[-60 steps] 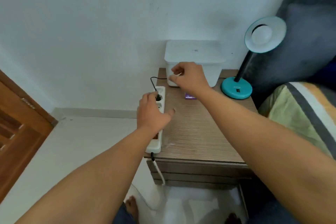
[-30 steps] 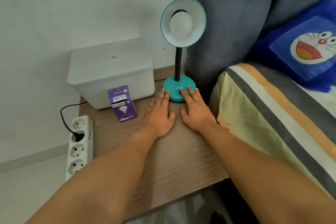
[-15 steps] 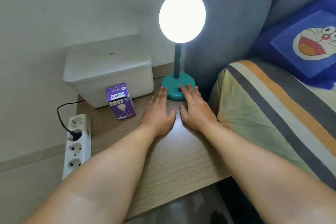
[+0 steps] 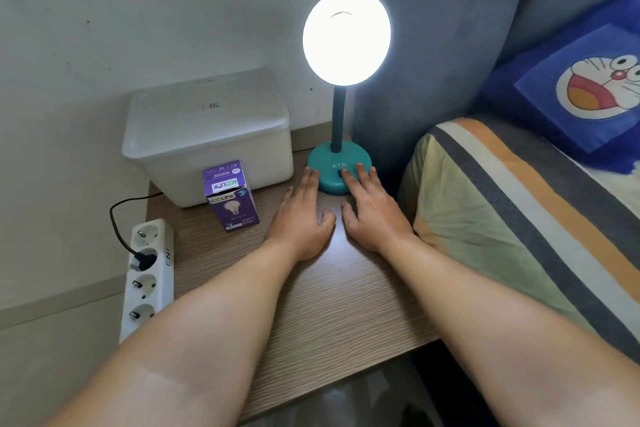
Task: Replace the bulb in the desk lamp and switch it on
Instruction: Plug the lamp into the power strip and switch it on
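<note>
A teal desk lamp stands at the back of the wooden bedside table (image 4: 311, 305), its base (image 4: 329, 166) marked ATN. Its round head (image 4: 346, 36) glows bright white and hides the bulb in glare. My left hand (image 4: 301, 215) lies flat on the table, fingertips touching the base's left edge. My right hand (image 4: 372, 208) lies flat beside it, with its index finger on the switch at the front of the base. Both hands hold nothing. A purple bulb box (image 4: 232, 196) stands left of my left hand.
A white lidded plastic bin (image 4: 207, 135) sits against the wall behind the bulb box. A white power strip (image 4: 147, 274) with a black plug in it lies along the table's left edge. A striped pillow (image 4: 519, 218) and blue cartoon cushion (image 4: 581, 87) lie right.
The lamp went from dark to lit between one second ago and half a second ago. Before that, my hands moved from the power strip to the lamp base. They have stayed there since.
</note>
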